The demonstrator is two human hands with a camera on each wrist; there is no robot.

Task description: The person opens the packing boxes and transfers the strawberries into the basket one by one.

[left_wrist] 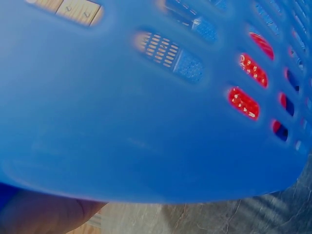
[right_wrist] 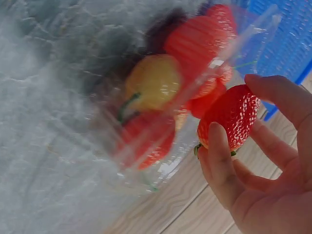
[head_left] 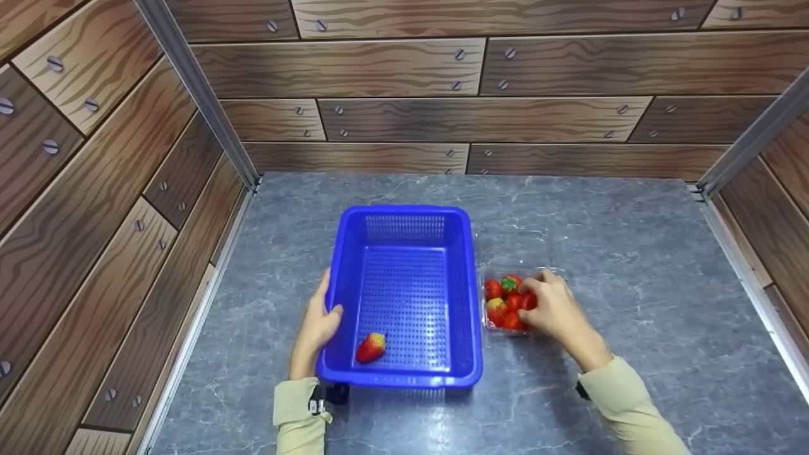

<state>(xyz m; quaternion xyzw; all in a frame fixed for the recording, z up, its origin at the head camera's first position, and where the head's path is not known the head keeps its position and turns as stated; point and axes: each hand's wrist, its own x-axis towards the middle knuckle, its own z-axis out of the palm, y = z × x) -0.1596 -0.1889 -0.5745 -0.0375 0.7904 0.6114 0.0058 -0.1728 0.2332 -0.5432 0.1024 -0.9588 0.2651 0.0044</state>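
A blue plastic basket point(head_left: 404, 381) stands in the middle of the grey table, one strawberry point(head_left: 371, 347) lying near its front left corner. My left hand point(head_left: 318, 328) grips the basket's left side, thumb over the rim. In the left wrist view the basket wall point(left_wrist: 122, 122) fills most of the picture, with red showing through its slots. On the right, my right hand point(head_left: 556, 309) is at a clear plastic box point(head_left: 486, 327) of strawberries point(head_left: 496, 311). Its fingers and thumb pinch a red strawberry point(right_wrist: 231, 117), seen in the right wrist view with its green leaves downward.
The box's transparent lid point(head_left: 515, 248) lies folded back behind it. The box stands close beside the basket's right wall. Wood-patterned panels point(head_left: 404, 69) enclose the grey marbled table point(head_left: 663, 284) at the back and sides.
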